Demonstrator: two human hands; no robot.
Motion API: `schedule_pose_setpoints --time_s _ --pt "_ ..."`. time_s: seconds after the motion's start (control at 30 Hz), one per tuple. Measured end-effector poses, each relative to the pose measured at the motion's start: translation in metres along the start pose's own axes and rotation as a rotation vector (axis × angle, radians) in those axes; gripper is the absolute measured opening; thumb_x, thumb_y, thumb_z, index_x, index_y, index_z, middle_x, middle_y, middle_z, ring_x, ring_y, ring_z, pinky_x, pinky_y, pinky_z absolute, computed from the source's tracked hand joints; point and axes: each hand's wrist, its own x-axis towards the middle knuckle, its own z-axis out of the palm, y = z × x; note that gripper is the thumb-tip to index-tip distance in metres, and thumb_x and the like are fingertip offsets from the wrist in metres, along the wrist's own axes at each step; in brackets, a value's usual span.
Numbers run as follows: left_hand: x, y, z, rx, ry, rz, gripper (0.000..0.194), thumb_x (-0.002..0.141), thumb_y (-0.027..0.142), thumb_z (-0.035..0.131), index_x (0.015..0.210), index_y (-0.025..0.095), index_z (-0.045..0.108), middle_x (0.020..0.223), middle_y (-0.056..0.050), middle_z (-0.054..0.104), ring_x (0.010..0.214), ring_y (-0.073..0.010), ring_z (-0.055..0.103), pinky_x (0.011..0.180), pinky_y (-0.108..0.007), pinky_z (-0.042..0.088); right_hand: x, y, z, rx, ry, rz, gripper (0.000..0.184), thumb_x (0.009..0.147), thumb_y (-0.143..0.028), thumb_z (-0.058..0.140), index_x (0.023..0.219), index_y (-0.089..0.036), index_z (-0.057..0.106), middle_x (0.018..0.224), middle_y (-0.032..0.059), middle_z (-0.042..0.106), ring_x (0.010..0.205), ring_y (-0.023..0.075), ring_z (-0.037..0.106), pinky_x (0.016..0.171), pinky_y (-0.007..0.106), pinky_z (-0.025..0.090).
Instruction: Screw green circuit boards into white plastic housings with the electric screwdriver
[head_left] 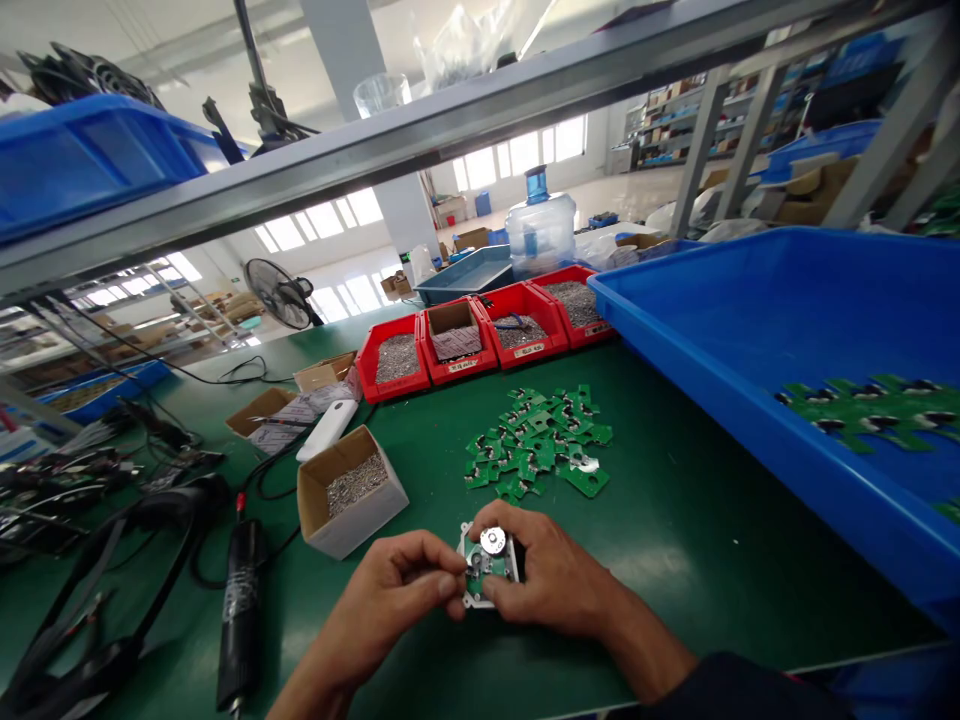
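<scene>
My right hand point(559, 575) grips a small white housing point(466, 603) by its right side, thumb on the front and fingers behind the far edge. Inside the housing sit a green circuit board point(477, 583) and a round silver metal disc point(493, 541). My left hand point(401, 595) is closed in a pinch at the housing's left edge; whatever lies between its fingertips is hidden. Just beyond the hands lies a loose heap of green circuit boards point(536, 440).
A cardboard box of small metal parts point(352, 530) stands left of the hands, near a black electric screwdriver point(244, 610). Red bins point(457, 365) line the back. A large blue tray point(720, 420) holding boards borders the right. A metal shelf point(337, 150) crosses overhead.
</scene>
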Motion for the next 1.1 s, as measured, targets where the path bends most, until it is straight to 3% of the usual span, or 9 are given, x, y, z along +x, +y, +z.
schedule_pose_setpoints --time_s 0.23,0.37,0.7,0.97,1.1 --pt "0.006 -0.002 -0.001 0.048 0.037 -0.031 0.028 0.078 0.040 0.080 0.082 0.013 0.072 0.066 -0.002 0.066 0.056 -0.0097 0.054 0.058 -0.021 0.041 0.002 -0.001 0.000 -0.039 0.021 -0.006 0.036 0.065 -0.016 0.065 0.100 -0.025 0.064 0.078 -0.0067 0.059 0.065 0.0115 0.051 0.060 0.021 0.039" --pt "0.007 0.002 0.003 0.182 0.074 0.006 0.029 0.077 0.041 0.079 0.076 0.013 0.074 0.070 -0.002 0.062 0.061 -0.0105 0.050 0.057 -0.021 0.038 0.001 0.000 0.001 -0.042 0.017 -0.007 0.037 0.065 -0.016 0.065 0.100 -0.025 0.064 0.077 -0.0068 0.059 0.064 0.0115 0.050 0.059 0.021 0.039" --pt "0.005 0.016 0.010 0.383 0.076 0.021 0.025 0.080 0.038 0.071 0.073 0.015 0.071 0.073 -0.002 0.063 0.068 -0.0147 0.053 0.066 -0.025 0.041 0.002 0.001 0.000 -0.052 0.023 -0.014 0.037 0.065 -0.016 0.065 0.100 -0.026 0.065 0.078 -0.0069 0.060 0.065 0.0116 0.052 0.060 0.021 0.039" --pt "0.010 0.018 0.014 0.295 0.058 -0.043 0.023 0.076 0.035 0.073 0.074 0.017 0.060 0.069 0.002 0.059 0.067 -0.0132 0.052 0.066 -0.024 0.041 0.003 0.001 0.001 -0.065 0.035 -0.045 0.033 0.065 -0.016 0.066 0.097 -0.025 0.064 0.078 -0.0068 0.060 0.066 0.0115 0.051 0.061 0.021 0.039" --pt "0.006 0.028 0.012 0.511 0.041 0.003 0.020 0.079 0.035 0.070 0.073 0.016 0.067 0.075 -0.001 0.064 0.074 -0.0161 0.058 0.070 -0.025 0.043 0.004 0.001 0.001 -0.071 0.036 -0.035 0.034 0.065 -0.016 0.066 0.097 -0.025 0.064 0.078 -0.0068 0.060 0.066 0.0116 0.051 0.061 0.021 0.039"
